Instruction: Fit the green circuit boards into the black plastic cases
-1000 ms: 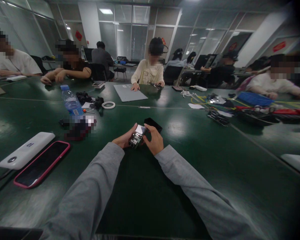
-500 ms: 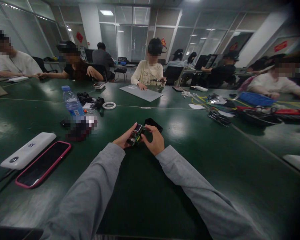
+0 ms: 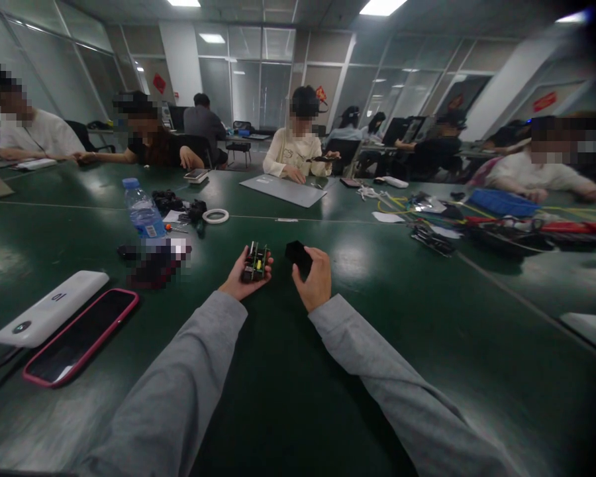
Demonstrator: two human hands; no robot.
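Green table in shared workroom. Left hand, fingers curled around small circuit board; right hand, at 3 o'clock, pinching black casing.

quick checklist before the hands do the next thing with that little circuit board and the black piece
1. Left hand grip on the circuit board: ok, it rests in the palm with fingers curled round it.
2. Right hand on the black piece: ok, fingers close on it at the green table.
3. Board and black piece apart: ok, a clear gap lies between them.
4. Which way the board's connectors face: cannot tell, too small.
5. Space beside the hands: ok, the water bottle and pink-cased phone lie well to the left.
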